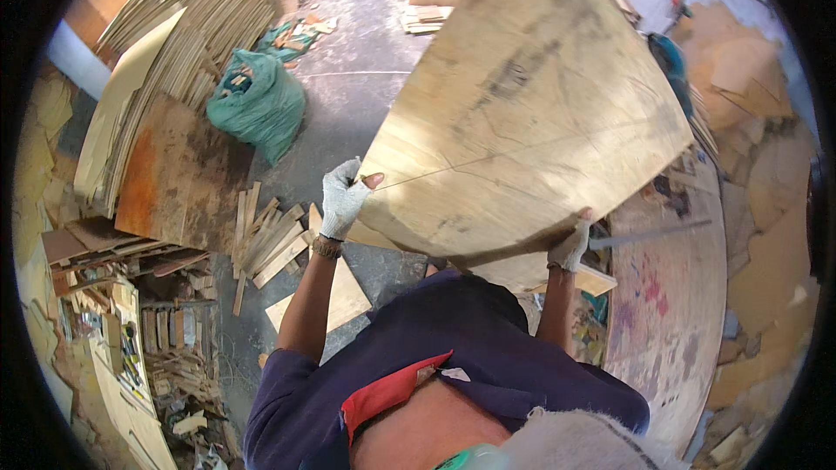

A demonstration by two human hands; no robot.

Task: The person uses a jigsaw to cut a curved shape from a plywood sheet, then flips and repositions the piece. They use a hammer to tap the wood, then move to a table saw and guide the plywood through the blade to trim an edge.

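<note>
A large, pale plywood sheet (pixel 514 113) with dark smudges and a thin line across it is raised in front of me, filling the upper middle of the view. My left hand (pixel 347 198), in a white fingerless-tipped glove, grips its left edge with the thumb over the face. My right hand (pixel 572 242), gloved likewise, grips the lower right edge, its fingers partly hidden by the sheet. Behind that hand, a long grey straight strip (pixel 662 231) lies across a paint-stained board (pixel 657 313).
Stacked sheets (pixel 174 26) and a stained panel (pixel 174 174) lean on the left beside a green sack (pixel 257 104). Offcut strips (pixel 270 244) and a small board (pixel 335 292) lie on the grey floor (pixel 348 96). Scrap wood (pixel 183 357) is piled lower left; brown cut sheets (pixel 753 235) line the right.
</note>
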